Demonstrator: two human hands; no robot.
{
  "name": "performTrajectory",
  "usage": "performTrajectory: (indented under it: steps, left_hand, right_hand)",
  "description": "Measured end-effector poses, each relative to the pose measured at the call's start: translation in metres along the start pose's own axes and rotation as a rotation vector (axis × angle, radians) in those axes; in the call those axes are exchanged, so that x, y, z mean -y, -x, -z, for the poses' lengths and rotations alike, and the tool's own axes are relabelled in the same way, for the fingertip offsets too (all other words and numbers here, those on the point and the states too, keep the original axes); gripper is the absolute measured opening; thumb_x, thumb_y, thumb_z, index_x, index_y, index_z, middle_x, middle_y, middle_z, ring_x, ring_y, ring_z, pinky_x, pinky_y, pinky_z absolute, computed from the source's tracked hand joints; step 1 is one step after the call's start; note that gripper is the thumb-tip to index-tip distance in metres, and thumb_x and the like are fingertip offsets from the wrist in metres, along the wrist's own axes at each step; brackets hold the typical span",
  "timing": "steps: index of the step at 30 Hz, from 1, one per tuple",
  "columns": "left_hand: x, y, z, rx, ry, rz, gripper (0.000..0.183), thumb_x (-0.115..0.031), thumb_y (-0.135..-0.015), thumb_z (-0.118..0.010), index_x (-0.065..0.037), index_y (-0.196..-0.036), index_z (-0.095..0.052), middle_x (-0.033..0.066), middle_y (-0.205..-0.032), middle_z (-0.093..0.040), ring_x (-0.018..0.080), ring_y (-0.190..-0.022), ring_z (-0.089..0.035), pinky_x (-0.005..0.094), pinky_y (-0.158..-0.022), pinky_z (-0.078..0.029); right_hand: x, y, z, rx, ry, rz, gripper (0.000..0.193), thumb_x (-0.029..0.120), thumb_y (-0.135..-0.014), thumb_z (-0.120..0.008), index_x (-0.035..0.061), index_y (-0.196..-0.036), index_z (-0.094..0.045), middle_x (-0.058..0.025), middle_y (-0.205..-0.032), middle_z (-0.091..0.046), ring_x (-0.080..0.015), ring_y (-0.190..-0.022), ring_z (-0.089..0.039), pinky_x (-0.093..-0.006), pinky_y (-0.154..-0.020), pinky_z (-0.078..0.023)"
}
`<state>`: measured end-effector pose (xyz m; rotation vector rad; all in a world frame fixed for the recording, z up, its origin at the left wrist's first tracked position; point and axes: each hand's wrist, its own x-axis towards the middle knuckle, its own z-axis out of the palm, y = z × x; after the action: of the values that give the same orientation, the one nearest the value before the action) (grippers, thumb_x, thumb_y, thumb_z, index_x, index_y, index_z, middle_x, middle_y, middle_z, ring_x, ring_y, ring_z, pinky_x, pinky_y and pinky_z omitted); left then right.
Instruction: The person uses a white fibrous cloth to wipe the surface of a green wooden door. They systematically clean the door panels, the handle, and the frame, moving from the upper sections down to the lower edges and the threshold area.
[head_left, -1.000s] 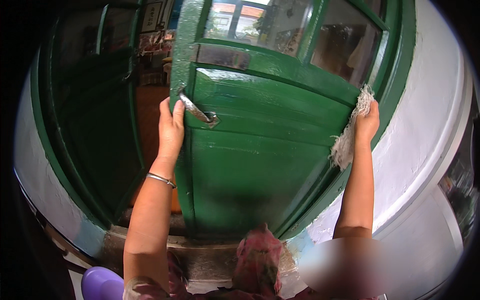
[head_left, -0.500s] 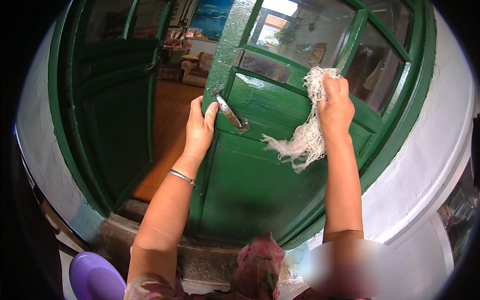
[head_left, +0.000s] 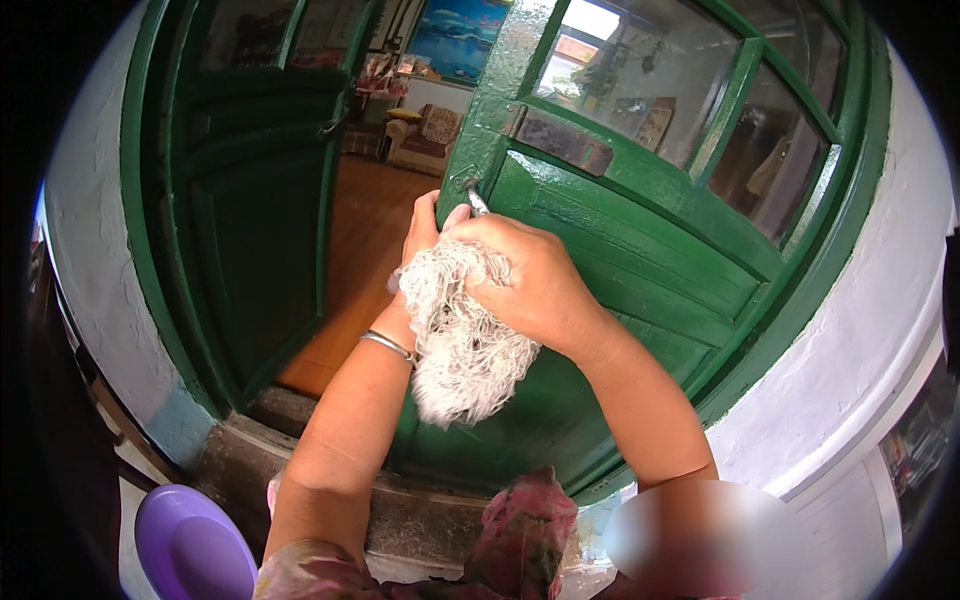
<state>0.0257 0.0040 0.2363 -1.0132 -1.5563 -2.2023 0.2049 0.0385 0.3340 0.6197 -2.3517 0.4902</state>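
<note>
A green wooden door [head_left: 640, 262] with glass panes in its upper part stands before me. My left hand [head_left: 421, 228] grips the door's free edge beside the metal pull handle [head_left: 477, 200], and much of that hand is hidden. My right hand [head_left: 540, 285] is closed on a whitish, stringy rag [head_left: 468, 365], bunched up and hanging in front of my left hand and wrist. The right fingers are at the handle and cover its lower part. Whether the rag touches the handle, I cannot tell.
A second green door leaf [head_left: 255, 215] stands at the left. Between the leaves, a wooden floor [head_left: 365, 230] leads to an armchair [head_left: 425, 138] inside. Below lies a stone threshold [head_left: 425, 535]. A purple basin [head_left: 193, 545] sits at the lower left. A whitewashed wall [head_left: 850, 330] borders the right.
My right hand has moved left and down with the rag, from near the glass panes to the handle. My left hand has stayed at the door's edge. The view has shifted slightly.
</note>
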Motion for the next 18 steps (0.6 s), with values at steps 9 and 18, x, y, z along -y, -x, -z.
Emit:
performTrajectory:
  steps: [9,18]
  left_hand:
    - [-0.021,0.010,-0.001,-0.070,-0.144,-0.106,0.049,-0.039,-0.096,-0.055,-0.001,-0.124,-0.045,0.0248,-0.116,-0.059,0.0384,-0.108,-0.058,0.0417,-0.092,-0.045]
    - [-0.014,0.008,-0.002,-0.060,-0.134,-0.117,0.048,-0.039,-0.097,-0.055,-0.001,-0.124,-0.046,0.0244,-0.116,-0.060,0.0380,-0.107,-0.058,0.0404,-0.091,-0.046]
  right_hand:
    - [-0.047,0.022,0.049,-0.513,-0.635,-0.290,0.064,-0.005,-0.086,-0.053,0.0007,-0.146,-0.032,-0.0137,-0.127,-0.057,-0.0148,-0.107,-0.060,-0.0295,-0.090,-0.049]
    - [-0.052,0.025,0.024,-0.669,-0.889,-0.214,0.068,-0.003,-0.082,-0.048,0.0003,-0.147,-0.030,-0.0137,-0.137,-0.050,-0.0213,-0.121,-0.054,-0.0347,-0.103,-0.043]
